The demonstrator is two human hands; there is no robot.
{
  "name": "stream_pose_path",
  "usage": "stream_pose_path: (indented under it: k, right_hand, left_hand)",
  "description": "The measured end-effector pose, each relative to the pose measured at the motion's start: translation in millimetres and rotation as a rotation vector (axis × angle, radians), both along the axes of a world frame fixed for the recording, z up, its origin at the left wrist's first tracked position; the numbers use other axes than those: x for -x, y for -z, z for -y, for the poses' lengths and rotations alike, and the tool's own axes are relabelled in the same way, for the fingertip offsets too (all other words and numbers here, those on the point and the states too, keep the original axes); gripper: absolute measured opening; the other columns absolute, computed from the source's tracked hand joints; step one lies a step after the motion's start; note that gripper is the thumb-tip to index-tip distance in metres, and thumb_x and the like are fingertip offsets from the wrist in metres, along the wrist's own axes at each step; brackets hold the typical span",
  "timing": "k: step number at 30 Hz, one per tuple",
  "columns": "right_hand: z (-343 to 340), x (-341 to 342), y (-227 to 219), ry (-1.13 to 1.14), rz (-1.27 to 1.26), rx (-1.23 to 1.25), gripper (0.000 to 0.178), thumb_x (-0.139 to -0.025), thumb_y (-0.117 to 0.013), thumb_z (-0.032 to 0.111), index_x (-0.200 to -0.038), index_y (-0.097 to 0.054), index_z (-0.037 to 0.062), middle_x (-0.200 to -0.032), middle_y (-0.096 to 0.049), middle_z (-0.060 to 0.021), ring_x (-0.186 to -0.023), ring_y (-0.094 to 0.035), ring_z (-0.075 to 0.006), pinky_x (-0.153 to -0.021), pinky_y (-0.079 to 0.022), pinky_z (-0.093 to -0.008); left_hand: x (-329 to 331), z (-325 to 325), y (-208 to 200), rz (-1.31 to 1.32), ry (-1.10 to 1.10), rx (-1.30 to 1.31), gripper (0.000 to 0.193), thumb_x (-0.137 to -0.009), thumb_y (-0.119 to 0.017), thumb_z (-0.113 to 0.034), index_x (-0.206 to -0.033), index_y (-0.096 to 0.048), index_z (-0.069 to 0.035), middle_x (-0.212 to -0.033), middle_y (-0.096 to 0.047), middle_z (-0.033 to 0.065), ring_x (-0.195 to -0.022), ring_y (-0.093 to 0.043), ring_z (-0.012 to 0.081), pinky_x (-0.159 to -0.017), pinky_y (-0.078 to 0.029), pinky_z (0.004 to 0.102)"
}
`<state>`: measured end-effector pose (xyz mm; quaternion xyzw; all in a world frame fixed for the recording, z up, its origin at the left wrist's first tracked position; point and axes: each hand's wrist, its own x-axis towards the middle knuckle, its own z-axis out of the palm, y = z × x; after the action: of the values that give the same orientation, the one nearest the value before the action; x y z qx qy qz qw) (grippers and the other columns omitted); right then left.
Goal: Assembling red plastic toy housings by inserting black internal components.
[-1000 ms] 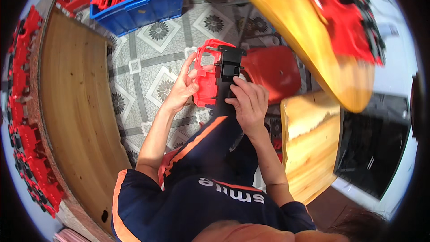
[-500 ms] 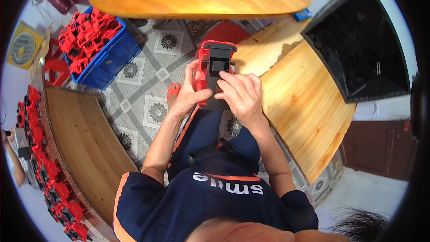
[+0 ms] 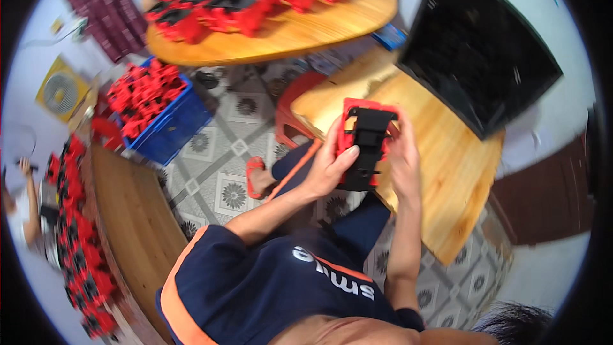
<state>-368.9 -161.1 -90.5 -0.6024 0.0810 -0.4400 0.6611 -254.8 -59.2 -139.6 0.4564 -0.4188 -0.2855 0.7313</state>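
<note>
A red and black plastic housing [image 3: 368, 147] is held upright between both my hands, its black face turned up toward me. My left hand [image 3: 331, 163] grips its left side, with the thumb lying on the lower black part. Along the right edge my right hand [image 3: 403, 153] is closed, its fingers partly hidden behind the housing. The piece hangs above the near corner of a wooden board table.
A yellow wooden table [image 3: 274, 41] at the back bears rows of similar red and black housings. A blue crate [image 3: 172, 134] heaped with red parts stands at the left. A black screen [image 3: 479, 51] and wooden board [image 3: 447, 179] are on the right. Other people's hands show at the far table and far left.
My body and view have turned. The housing has moved right, from over the floor to over the board. My right hand has shifted from the housing's black face to its right edge.
</note>
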Motion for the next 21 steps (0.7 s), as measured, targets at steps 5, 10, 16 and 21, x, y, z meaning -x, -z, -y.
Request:
stream_pose_path:
  k: [5, 10, 16, 21]
  right_hand:
    - [-43.8, 5.4, 21.2, -0.013, -0.080, 0.152, 0.073, -0.087, -0.070, 0.014, -0.144, -0.028, -0.0036, -0.135, -0.047, -0.0149, -0.119, -0.050, -0.0193, -0.099, -0.041, -0.0316]
    - [-66.4, -66.2, -15.4, -0.136, -0.086, 0.422, 0.082, -0.087, -0.068, 0.029, -0.147, -0.021, -0.0011, -0.145, -0.037, -0.0195, -0.126, -0.046, -0.0237, -0.104, -0.037, -0.0366]
    - [-45.7, -92.3, 3.7, -0.042, -0.327, 0.514, 0.052, -0.088, -0.064, 0.008, -0.135, -0.045, -0.0037, -0.140, -0.045, -0.0191, -0.121, -0.052, -0.0279, -0.099, -0.044, -0.0355]
    - [-25.3, -65.5, 41.0, 0.053, -0.575, 0.314, 0.032, -0.089, -0.056, -0.002, -0.120, -0.056, -0.0070, -0.131, -0.052, -0.0176, -0.111, -0.058, -0.0225, -0.093, -0.048, -0.0314]
  left_hand:
    - [-10.5, -15.8, -28.5, 0.089, -0.058, 0.176, 0.079, -0.093, -0.055, -0.024, -0.150, -0.006, -0.001, -0.145, -0.032, 0.0144, -0.131, -0.037, 0.0210, -0.107, -0.030, 0.0342]
    - [-64.2, -58.1, -54.6, 0.100, -0.430, 0.414, 0.079, -0.087, -0.053, -0.015, -0.150, -0.007, -0.001, -0.141, -0.036, 0.0129, -0.127, -0.041, 0.0222, -0.106, -0.033, 0.0339]
    - [-334.2, -179.4, -134.8, -0.091, -1.100, 0.495, 0.046, -0.098, -0.040, -0.042, -0.125, -0.048, -0.006, -0.110, -0.062, 0.0086, -0.090, -0.065, 0.0203, -0.080, -0.057, 0.0380]
    - [-543.6, -218.8, -147.6, -0.318, -1.011, 0.048, 0.039, -0.095, -0.044, -0.045, -0.107, -0.061, -0.012, -0.089, -0.068, 0.0011, -0.064, -0.063, 0.0126, -0.047, -0.045, 0.0231]
